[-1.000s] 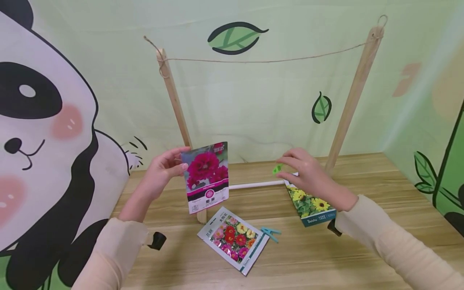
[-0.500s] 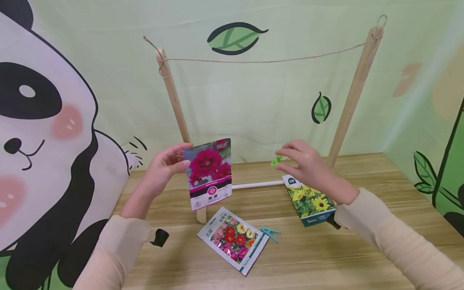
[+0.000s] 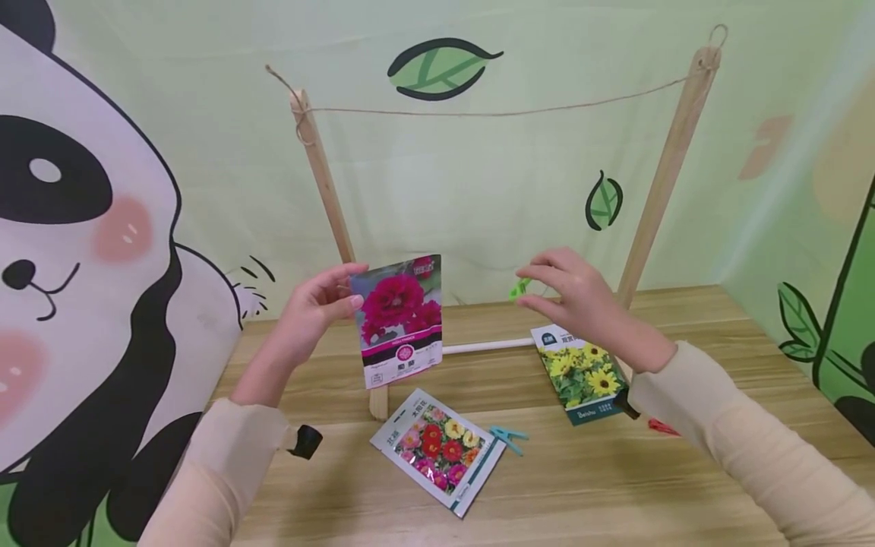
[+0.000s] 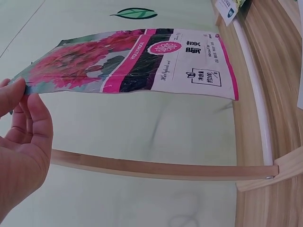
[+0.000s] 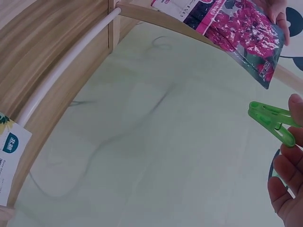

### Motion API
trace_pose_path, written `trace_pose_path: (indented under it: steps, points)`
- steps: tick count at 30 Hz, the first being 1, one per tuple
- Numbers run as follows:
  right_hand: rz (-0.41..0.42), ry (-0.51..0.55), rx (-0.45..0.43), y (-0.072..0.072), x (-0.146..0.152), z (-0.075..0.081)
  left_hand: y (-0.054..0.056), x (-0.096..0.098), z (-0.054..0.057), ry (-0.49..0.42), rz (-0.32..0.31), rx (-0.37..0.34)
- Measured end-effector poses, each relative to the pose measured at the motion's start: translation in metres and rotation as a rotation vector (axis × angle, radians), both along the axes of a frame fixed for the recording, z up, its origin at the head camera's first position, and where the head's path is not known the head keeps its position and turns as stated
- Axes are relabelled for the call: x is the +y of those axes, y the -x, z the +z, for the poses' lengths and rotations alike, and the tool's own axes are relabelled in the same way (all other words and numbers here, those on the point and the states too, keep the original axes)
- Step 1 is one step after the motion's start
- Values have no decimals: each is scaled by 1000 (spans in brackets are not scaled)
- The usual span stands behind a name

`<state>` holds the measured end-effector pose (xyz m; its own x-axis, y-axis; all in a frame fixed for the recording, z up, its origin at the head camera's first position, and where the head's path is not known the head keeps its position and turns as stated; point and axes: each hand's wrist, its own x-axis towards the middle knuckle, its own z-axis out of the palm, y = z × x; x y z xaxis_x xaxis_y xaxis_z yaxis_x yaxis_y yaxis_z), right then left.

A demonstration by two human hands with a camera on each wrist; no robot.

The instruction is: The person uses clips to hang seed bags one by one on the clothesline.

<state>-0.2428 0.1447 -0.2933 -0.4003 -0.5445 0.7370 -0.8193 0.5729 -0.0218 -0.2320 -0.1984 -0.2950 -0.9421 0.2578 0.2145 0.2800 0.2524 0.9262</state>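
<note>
The left hand (image 3: pixel 317 315) is pinching the packet (image 3: pixel 399 323) by its upper left edge, the thumb in front and the grip nearly closed on so thin a thing; the right hand (image 3: pixel 581 304) is holding the green clip (image 5: pixel 273 122) by its handles, thumb and fingertips standing apart only by the clip's spread. The packet is hanging in the air above the tabletop (image 3: pixel 301 501), lower than the string (image 3: pixel 437 114) and left of the clip, not touching it; its long axis is running close to upright, the top leaning slightly left, its printed front facing the person. The clip's nose is pointing away from the fingers. The packet is probably feeling light and bendy — slick too, judging by its shine — so a top edge is offering the surest hold; the clip is likely proving stiff and springy, best taken by the handle ends.
</note>
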Motion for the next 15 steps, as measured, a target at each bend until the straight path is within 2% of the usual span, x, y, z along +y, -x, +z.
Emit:
trace_pose_path:
  steps: [7,15]
  points:
    - [-3,0,6,1,0,7,2,4,4,-4,11,-9]
    - [-10,-6,25,2,2,15,5,9,9,-15,2,30]
